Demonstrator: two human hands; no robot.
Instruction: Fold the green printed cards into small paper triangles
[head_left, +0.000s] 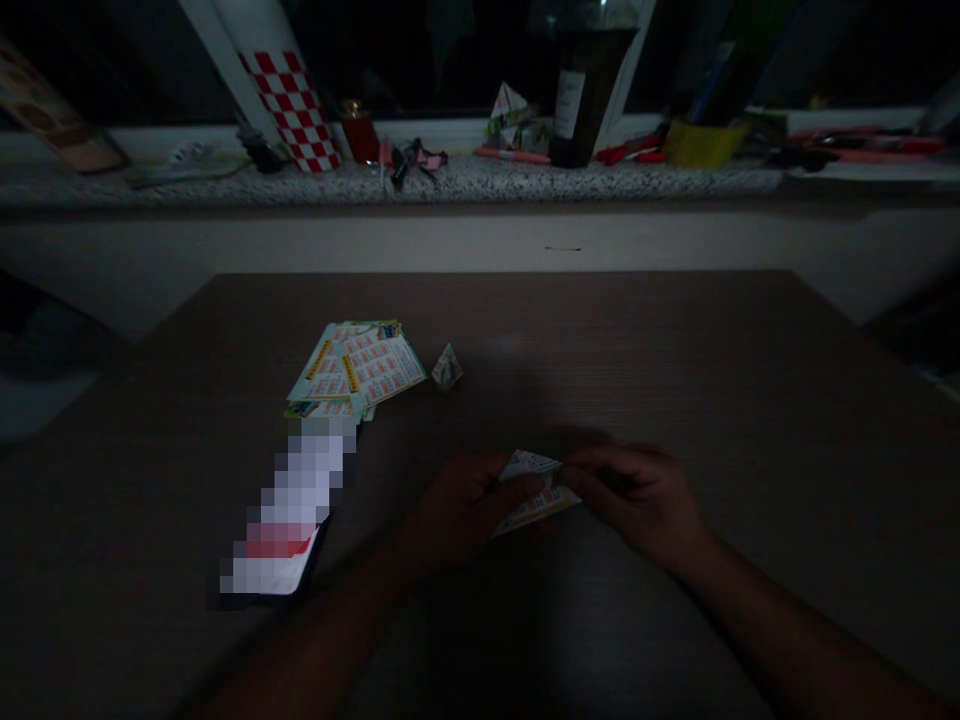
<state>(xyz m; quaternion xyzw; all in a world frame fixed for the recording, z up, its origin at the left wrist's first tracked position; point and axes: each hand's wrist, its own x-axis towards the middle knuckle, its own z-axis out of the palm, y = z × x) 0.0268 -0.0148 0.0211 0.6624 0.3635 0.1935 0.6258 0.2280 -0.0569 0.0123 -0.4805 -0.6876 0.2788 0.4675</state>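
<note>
A partly folded printed paper slip (pixel 534 510) is held just above or on the table, between both hands. My left hand (pixel 472 500) grips its left side, with the thumb lying across the printed face. At its upper right corner, the thumb and fingers of my right hand (pixel 637 490) pinch the edge. Similar printed slips (pixel 382 365) lie in an overlapping pile to the left, beyond my left hand. Beside the pile stands a small folded paper piece (pixel 448 368), pointed at the top. Dim light hides the fingers under the slip.
A lit phone with a blurred screen (pixel 289 510) lies on the brown table (pixel 675 350), left of my forearm. Behind, the granite sill (pixel 465 185) carries a red-checked cylinder (pixel 292 110), a dark bottle (pixel 589 100), a yellow container (pixel 705 145) and pens.
</note>
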